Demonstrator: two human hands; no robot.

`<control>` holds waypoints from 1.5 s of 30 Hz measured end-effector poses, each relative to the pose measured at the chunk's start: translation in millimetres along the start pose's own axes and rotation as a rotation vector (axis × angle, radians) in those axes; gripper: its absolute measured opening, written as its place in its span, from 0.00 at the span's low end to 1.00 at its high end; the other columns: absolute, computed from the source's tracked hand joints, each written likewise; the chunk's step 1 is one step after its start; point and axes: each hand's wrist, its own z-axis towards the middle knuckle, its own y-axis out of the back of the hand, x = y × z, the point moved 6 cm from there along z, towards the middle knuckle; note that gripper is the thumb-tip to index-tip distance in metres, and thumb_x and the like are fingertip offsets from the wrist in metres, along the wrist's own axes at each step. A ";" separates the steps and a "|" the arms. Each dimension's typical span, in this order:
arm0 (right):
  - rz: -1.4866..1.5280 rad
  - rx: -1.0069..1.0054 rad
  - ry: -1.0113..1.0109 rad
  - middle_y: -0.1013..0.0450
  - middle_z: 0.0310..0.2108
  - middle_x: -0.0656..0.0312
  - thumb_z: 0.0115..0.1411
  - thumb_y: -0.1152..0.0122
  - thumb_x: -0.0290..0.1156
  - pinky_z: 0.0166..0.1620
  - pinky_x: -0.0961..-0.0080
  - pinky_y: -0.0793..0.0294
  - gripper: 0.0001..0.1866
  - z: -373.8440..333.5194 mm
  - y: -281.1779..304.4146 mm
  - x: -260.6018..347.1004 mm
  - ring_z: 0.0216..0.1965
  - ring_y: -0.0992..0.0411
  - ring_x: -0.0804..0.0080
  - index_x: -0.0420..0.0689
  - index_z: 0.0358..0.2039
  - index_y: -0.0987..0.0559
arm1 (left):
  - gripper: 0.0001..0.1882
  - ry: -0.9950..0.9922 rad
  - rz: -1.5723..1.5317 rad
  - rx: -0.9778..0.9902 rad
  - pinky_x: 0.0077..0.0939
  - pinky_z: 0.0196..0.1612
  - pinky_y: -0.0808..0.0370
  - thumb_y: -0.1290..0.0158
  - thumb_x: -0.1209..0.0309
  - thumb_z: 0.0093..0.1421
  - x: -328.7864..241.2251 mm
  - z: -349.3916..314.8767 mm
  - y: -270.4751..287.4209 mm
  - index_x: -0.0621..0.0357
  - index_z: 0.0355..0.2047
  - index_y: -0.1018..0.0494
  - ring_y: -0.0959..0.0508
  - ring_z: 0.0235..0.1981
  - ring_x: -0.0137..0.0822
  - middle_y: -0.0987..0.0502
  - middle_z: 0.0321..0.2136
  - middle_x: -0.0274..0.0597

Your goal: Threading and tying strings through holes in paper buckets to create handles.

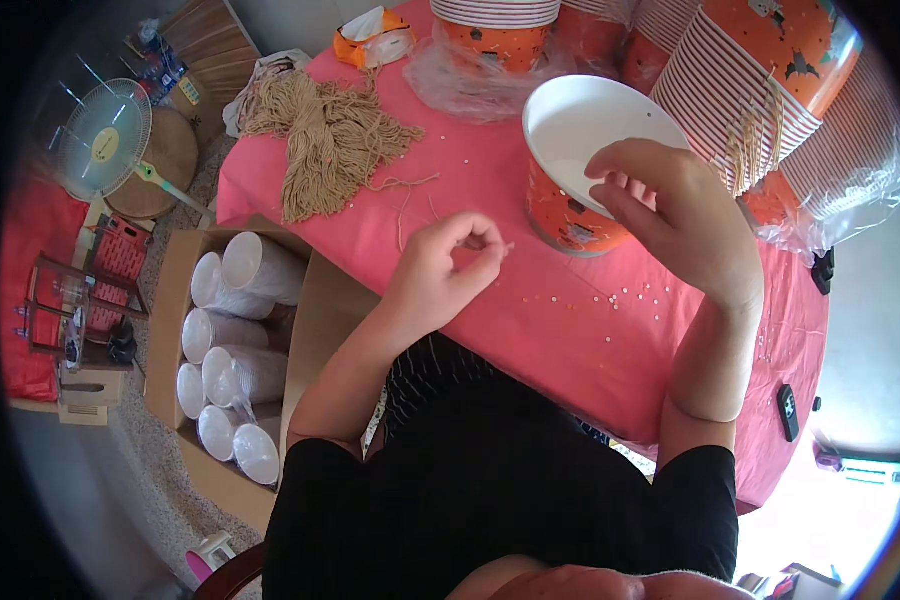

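My left hand hovers over the near edge of the pink-covered table, thumb and forefinger pinched together. Something tiny shows at their tips, too small to name. My right hand is over the near right rim of an orange paper bucket with a white inside. Its fingers are bent and loosely apart from the thumb; I see nothing held there. A small hole shows high in the bucket's far right wall. Beyond my left hand lies a heap of tan cords, with a few loose strands trailing toward it.
Nested orange buckets with tan cords fill the far right, some in clear plastic. Small white discs dot the pink cover. An open cardboard box of wrapped white cups stands at left. A black remote lies right.
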 end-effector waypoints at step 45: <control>0.156 0.206 0.044 0.25 0.23 0.55 0.57 0.43 0.23 0.29 0.72 0.30 0.05 11.0 -43.6 -7.3 0.23 0.27 0.66 0.38 0.33 0.21 | 0.06 -0.179 -0.018 -0.343 0.19 0.25 0.27 0.41 0.81 0.56 -17.0 23.7 -10.2 0.64 0.31 0.28 0.23 0.24 0.25 0.24 0.25 0.38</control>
